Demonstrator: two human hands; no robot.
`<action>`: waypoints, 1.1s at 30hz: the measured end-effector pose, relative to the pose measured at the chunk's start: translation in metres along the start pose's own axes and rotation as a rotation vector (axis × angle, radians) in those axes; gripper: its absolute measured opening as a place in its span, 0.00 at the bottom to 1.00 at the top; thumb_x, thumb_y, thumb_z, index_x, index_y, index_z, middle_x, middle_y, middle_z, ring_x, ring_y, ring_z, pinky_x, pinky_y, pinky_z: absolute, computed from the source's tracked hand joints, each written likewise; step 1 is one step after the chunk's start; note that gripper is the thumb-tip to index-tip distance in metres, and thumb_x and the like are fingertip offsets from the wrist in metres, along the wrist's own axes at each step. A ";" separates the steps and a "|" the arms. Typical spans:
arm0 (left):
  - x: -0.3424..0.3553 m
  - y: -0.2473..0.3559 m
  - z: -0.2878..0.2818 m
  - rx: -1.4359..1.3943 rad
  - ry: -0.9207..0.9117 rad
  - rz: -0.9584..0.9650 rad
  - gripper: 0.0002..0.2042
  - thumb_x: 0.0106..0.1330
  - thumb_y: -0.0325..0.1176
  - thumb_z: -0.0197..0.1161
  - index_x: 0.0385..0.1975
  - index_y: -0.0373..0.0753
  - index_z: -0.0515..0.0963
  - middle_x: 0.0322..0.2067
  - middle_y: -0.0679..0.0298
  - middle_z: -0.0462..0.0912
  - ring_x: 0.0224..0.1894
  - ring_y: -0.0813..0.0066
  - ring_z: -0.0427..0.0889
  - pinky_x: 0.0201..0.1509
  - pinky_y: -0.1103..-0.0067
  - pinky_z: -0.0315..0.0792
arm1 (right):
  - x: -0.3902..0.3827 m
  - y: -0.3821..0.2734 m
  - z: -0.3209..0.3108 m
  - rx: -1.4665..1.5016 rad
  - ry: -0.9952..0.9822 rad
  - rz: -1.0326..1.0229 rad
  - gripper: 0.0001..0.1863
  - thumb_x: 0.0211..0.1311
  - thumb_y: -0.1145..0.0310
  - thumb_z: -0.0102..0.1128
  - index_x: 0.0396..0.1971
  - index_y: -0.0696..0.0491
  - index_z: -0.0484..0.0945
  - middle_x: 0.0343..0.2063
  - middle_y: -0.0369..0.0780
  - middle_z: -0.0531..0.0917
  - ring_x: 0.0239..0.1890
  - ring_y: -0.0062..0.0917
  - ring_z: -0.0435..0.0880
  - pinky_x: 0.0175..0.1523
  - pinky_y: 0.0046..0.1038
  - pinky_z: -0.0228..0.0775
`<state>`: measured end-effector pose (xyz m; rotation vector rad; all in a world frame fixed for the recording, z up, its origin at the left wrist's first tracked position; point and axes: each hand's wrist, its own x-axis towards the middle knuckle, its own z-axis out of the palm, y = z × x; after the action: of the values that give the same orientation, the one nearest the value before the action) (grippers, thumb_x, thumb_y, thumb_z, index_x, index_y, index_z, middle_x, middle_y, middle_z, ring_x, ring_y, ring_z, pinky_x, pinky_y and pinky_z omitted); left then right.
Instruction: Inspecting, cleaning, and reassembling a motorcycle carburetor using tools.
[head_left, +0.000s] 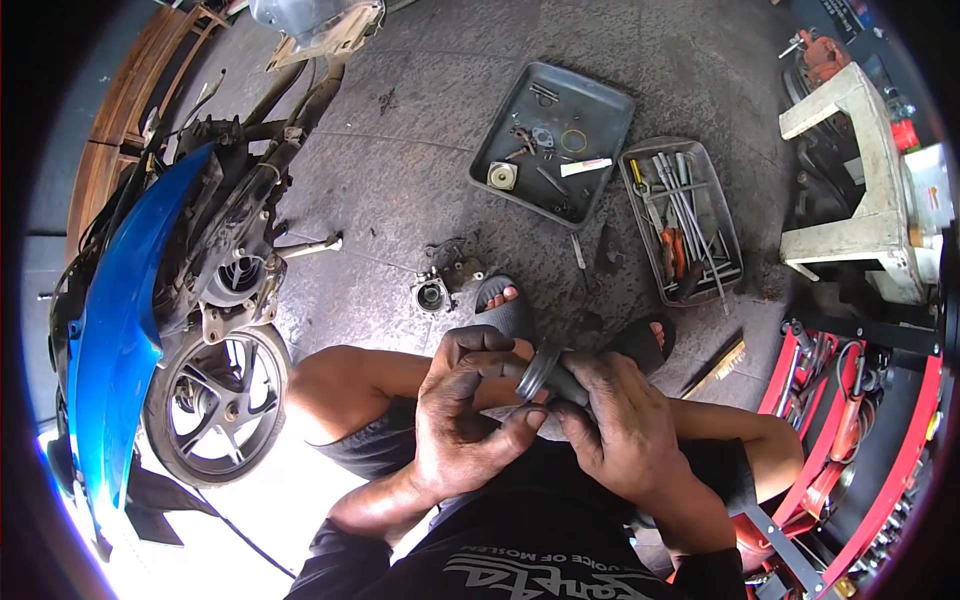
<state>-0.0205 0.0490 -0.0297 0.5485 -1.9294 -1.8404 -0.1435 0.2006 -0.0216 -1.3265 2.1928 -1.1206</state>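
Note:
Above my lap, both hands hold a dark grey cylindrical part (538, 376) with a ridged, ring-like end; its exact kind cannot be made out. My left hand (468, 410) is closed at the ridged end, with thumb and fingers at the rim. Wrapped round the other end is my right hand (628, 415), which hides much of that end. Both hands are smeared with black grime. On the floor beyond my left hand lies a small metal body with a round bore (430, 294), resembling a carburettor, with dark pieces beside it.
A scooter with a blue panel (138, 270) and bare rear wheel (222, 405) stands at left. Ahead are a tray of small parts (545, 215) and a tray of hand tools (655, 155). A brush (722, 362), white stool (868, 165) and red tool rack (800, 372) are at right.

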 end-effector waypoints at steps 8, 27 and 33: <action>-0.010 0.002 0.020 0.323 -0.055 0.093 0.15 0.53 0.25 0.73 0.40 0.30 0.83 0.47 0.53 0.74 0.52 0.60 0.77 0.57 0.70 0.74 | -0.011 0.008 0.010 -0.442 -0.093 -0.044 0.26 0.57 0.65 0.66 0.54 0.60 0.73 0.31 0.43 0.82 0.34 0.35 0.84 0.44 0.34 0.72; -0.026 -0.022 0.008 0.161 -0.378 0.400 0.34 0.73 0.62 0.44 0.42 0.29 0.75 0.50 0.47 0.70 0.58 0.44 0.66 0.70 0.44 0.51 | -0.064 0.030 0.020 1.693 -0.438 0.606 0.17 0.79 0.62 0.47 0.42 0.61 0.77 0.26 0.36 0.81 0.25 0.18 0.78 0.30 0.25 0.69; -0.014 -0.019 0.012 0.314 -0.176 0.280 0.43 0.72 0.69 0.35 0.42 0.27 0.78 0.53 0.43 0.68 0.66 0.42 0.61 0.72 0.47 0.49 | -0.057 0.056 -0.004 0.544 0.020 0.724 0.15 0.74 0.63 0.53 0.47 0.60 0.78 0.25 0.40 0.80 0.28 0.27 0.81 0.37 0.26 0.71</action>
<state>-0.0152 0.0663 -0.0495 0.1962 -2.2984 -1.4635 -0.1506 0.2651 -0.0683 -0.2553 1.9056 -1.2661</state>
